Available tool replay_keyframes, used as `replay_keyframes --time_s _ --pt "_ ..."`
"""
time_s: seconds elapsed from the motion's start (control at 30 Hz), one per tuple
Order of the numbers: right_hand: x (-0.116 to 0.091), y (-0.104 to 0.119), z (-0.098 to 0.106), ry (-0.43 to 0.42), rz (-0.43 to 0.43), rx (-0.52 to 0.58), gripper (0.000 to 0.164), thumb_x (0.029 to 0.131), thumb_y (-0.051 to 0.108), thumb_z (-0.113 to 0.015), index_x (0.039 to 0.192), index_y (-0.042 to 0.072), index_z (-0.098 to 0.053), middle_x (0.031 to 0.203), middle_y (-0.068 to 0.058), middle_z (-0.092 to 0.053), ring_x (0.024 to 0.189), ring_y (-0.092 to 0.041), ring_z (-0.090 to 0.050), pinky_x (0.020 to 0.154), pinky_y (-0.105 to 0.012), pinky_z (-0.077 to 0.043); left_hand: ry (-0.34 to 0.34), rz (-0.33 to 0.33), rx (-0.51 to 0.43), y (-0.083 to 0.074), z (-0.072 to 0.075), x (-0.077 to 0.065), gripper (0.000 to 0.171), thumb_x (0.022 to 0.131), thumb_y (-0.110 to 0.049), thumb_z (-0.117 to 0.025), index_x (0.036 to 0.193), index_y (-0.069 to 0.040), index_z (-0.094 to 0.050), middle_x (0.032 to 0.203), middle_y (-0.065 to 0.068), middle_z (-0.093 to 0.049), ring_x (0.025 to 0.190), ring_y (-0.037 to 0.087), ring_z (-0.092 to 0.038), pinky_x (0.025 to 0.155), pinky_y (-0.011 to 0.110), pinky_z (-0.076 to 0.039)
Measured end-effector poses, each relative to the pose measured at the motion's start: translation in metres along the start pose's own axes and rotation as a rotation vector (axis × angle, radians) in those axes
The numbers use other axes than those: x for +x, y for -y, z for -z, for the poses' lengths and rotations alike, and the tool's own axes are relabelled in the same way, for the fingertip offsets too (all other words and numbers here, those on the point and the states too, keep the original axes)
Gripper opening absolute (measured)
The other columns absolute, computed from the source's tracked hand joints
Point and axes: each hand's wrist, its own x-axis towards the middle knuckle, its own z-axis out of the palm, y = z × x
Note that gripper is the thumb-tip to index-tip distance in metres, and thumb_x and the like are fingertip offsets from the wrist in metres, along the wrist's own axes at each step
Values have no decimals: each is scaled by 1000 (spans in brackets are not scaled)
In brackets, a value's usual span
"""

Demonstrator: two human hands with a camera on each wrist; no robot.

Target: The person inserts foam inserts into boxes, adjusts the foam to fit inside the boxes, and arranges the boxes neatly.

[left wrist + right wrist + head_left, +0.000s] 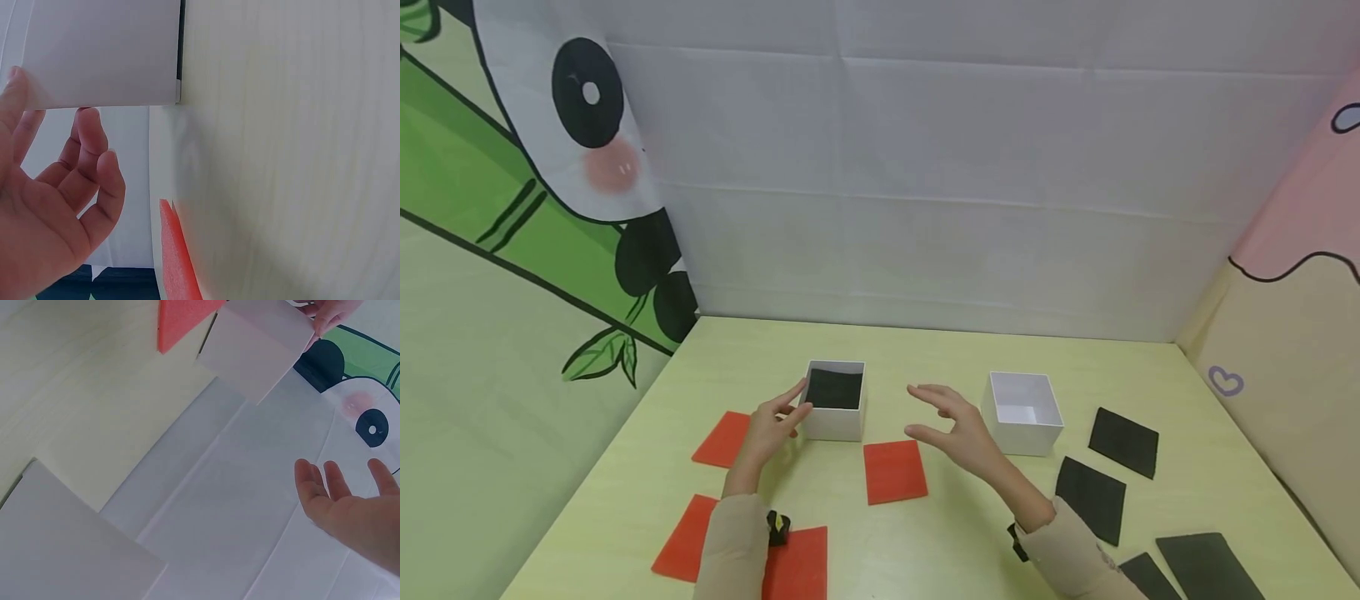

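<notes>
A white open-topped box point(833, 423) at left centre has a black square piece point(833, 389) inside it, below the rim. My left hand point(771, 431) is at the box's left side, thumb against the front face and index finger along the side; in the left wrist view the other fingers curl beside its edge. My right hand point(958, 429) hovers above the table, fingers spread apart from the thumb, with nothing in it. To its right stands a second white box point(1024, 439), with no piece showing inside. A red square piece point(896, 472) lies between the boxes.
More red pieces lie on the left, one red piece point(722, 439) beside my left wrist and another red piece point(797, 565) near the front. Several black pieces, including a black piece point(1123, 442), spread over the right of the table point(955, 550). A white cloth point(925, 183) hangs behind.
</notes>
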Motion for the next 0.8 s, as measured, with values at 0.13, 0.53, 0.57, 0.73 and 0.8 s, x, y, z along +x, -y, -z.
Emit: replay_keyframes --time_s 0.13,0.53,0.57,0.73,0.8 --pt "-8 0 6 -12 36 0 50 77 12 -70 123 2 -54 122 -12 -51 113 -27 -44 85 -49 -38 1 3 -4 1 0 0 56 84 -35 -60 135 -26 -40 93 13 -58 63 23 -55 57 28 -36" --pt "-31 0 29 -85 40 -66 49 75 12 -72 121 4 -56 122 -9 -51 114 -24 -44 84 -46 -40 8 10 -15 0 1 0 56 84 -36 -61 135 -26 -41 94 14 -58 65 26 -56 56 28 -36" --pt "-33 0 31 -90 34 -73 49 74 12 -72 120 4 -56 122 -9 -51 114 -24 -44 84 -45 -40 7 10 -14 0 1 0 56 84 -36 -61 135 -26 -41 94 14 -58 65 26 -56 56 28 -36" --pt "-44 -4 39 -106 16 -109 49 73 12 -73 119 4 -57 122 -11 -52 113 -24 -45 85 -44 -41 11 7 -12 -2 2 -2 56 84 -35 -60 136 -25 -40 94 14 -57 65 27 -56 55 28 -36" --pt "-48 -6 43 -120 18 -129 48 73 12 -73 118 3 -58 121 -12 -52 113 -24 -45 85 -43 -41 11 2 -17 -2 3 -2 56 85 -34 -60 136 -24 -40 94 14 -58 65 28 -56 55 28 -36"
